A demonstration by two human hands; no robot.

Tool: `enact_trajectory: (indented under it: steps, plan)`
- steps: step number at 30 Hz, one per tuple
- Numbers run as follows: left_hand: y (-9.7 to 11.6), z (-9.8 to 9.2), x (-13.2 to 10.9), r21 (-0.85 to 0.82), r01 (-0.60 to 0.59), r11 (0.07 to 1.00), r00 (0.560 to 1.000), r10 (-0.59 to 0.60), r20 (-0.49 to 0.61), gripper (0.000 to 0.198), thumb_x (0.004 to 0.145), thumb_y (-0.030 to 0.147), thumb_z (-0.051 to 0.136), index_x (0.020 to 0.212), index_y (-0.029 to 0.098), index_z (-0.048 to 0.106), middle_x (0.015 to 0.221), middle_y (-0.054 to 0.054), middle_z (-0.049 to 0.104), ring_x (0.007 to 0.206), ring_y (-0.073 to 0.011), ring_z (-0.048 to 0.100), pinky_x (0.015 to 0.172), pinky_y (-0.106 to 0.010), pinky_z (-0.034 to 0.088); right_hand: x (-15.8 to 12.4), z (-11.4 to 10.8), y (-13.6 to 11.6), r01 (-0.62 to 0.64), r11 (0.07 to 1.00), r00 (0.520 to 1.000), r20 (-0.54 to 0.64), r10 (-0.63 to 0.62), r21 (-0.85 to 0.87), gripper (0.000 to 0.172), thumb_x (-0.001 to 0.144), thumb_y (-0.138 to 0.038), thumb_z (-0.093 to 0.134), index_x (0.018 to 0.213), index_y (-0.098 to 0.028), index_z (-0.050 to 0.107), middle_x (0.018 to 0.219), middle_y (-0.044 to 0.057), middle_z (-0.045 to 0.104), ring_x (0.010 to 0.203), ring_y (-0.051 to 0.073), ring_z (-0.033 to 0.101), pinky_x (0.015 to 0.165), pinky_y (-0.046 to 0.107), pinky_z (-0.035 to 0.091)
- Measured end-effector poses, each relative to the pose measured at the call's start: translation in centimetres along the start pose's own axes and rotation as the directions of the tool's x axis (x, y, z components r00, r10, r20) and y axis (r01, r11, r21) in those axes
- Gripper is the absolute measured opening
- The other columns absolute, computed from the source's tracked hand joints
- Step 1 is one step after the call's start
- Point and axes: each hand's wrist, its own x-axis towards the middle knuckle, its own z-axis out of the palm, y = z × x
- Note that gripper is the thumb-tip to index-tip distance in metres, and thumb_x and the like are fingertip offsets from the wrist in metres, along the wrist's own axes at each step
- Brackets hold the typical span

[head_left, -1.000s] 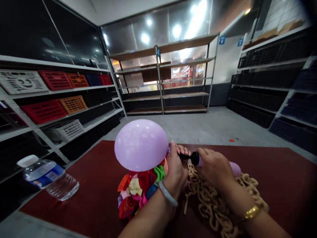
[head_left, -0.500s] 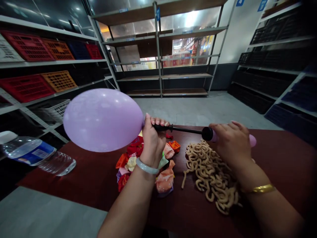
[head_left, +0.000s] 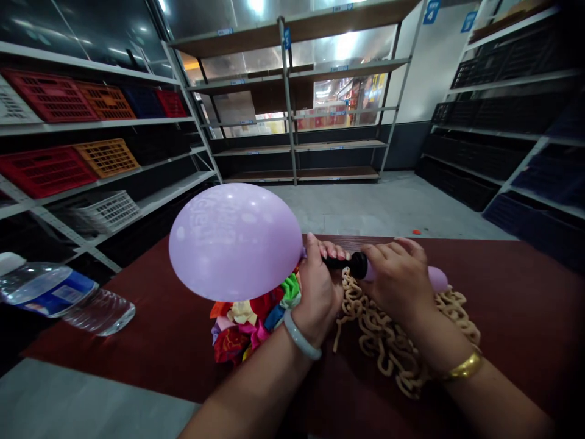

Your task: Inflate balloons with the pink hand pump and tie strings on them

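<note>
Left hand [head_left: 322,283] curled round black end of hand pump [head_left: 359,265], thumb beside neck of inflated purple balloon [head_left: 235,241], grip probably pinning neck against leaks
Right hand [head_left: 400,280] wrapped round pump's purple barrel, fingers closed, likely steadying it for straight strokes
Balloon juts left of left hand, perhaps leaving it room to swell
Limp balloons [head_left: 253,320] heaped below it, tan curly strands [head_left: 379,341] piled below right hand, both seemingly within easy reach
Water bottle [head_left: 68,296] far left on table [head_left: 503,299], presumably out of elbows' way
</note>
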Motion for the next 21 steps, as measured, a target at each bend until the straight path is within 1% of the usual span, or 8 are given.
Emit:
enact_trajectory:
  steps: [2,4,7,10,13,16,19,21]
  plan:
    - [0.2,0.2,-0.1,0.018,-0.019,1.000,1.000,0.019,0.001,0.042,0.095,0.043,0.051,0.062,0.017,0.046,0.058,0.003,0.041,0.055,-0.0103,0.045,0.061,-0.028,0.043,0.1,0.2,0.0,0.006,1.000,1.000,0.001,-0.006,0.027,0.034,0.076,-0.038,0.065,0.104,-0.019,0.063,0.091,0.006,0.069,0.092,0.026,0.061,0.104,0.048,0.025]
    - [1.0,0.4,0.2,0.032,-0.046,0.998,0.999,0.045,0.018,0.042,0.095,0.042,0.052,0.062,0.018,0.045,0.056,0.003,0.041,0.053,-0.0099,0.044,0.058,-0.027,0.041,0.2,0.3,0.5,0.009,0.999,1.000,-0.003,-0.009,0.048,0.035,0.076,-0.039,0.066,0.105,-0.020,0.063,0.091,0.005,0.070,0.093,0.026,0.061,0.106,0.048,0.025]
    - [3.3,0.5,1.1,0.040,-0.093,0.995,0.995,0.091,0.036,0.043,0.092,0.043,0.056,0.060,0.018,0.041,0.055,0.004,0.040,0.051,-0.0098,0.044,0.055,-0.027,0.040,0.3,0.6,2.0,0.018,0.997,1.000,-0.027,-0.016,0.072,0.034,0.076,-0.039,0.066,0.105,-0.021,0.063,0.094,0.005,0.071,0.094,0.025,0.062,0.108,0.047,0.024]
    - [5.9,0.5,2.0,0.040,-0.167,0.985,0.984,0.165,0.062,0.045,0.090,0.044,0.060,0.060,0.018,0.038,0.053,0.005,0.039,0.049,-0.0094,0.044,0.054,-0.026,0.039,0.4,0.6,3.7,0.025,0.998,0.998,-0.059,-0.021,0.056,0.033,0.077,-0.032,0.063,0.107,-0.020,0.063,0.097,0.006,0.072,0.095,0.024,0.062,0.107,0.045,0.027]
    - [7.5,0.2,2.6,0.015,-0.214,0.977,0.973,0.212,0.087,0.046,0.089,0.045,0.061,0.060,0.019,0.037,0.053,0.005,0.038,0.048,-0.0089,0.043,0.053,-0.025,0.037,0.2,0.5,4.8,0.031,0.999,0.996,-0.081,-0.029,0.019,0.033,0.077,-0.029,0.061,0.108,-0.019,0.062,0.099,0.006,0.072,0.095,0.025,0.062,0.106,0.046,0.029]
    - [7.2,0.0,2.7,-0.025,-0.194,0.981,0.978,0.195,0.070,0.046,0.090,0.046,0.059,0.061,0.018,0.037,0.053,0.006,0.037,0.048,-0.0083,0.041,0.053,-0.024,0.036,0.1,0.2,4.7,0.014,0.999,0.996,-0.089,-0.016,-0.029,0.034,0.077,-0.034,0.063,0.107,-0.018,0.062,0.096,0.008,0.071,0.094,0.027,0.061,0.104,0.047,0.031]
    - [5.4,-0.2,2.4,-0.072,-0.147,0.986,0.987,0.151,0.049,0.046,0.091,0.044,0.058,0.060,0.018,0.037,0.053,0.005,0.037,0.048,-0.0083,0.040,0.053,-0.024,0.035,0.1,-0.1,3.9,0.002,0.998,0.997,-0.076,-0.007,-0.060,0.034,0.076,-0.037,0.065,0.104,-0.017,0.062,0.093,0.009,0.070,0.095,0.029,0.060,0.104,0.048,0.030]
    - [4.0,-0.1,2.0,-0.080,-0.095,0.992,0.993,0.101,0.064,0.045,0.092,0.044,0.056,0.060,0.018,0.038,0.053,0.005,0.037,0.050,-0.0090,0.041,0.054,-0.025,0.036,0.1,-0.3,3.0,0.001,0.998,0.998,-0.069,-0.005,-0.055,0.033,0.075,-0.036,0.065,0.103,-0.018,0.063,0.092,0.008,0.069,0.095,0.029,0.060,0.105,0.049,0.029]
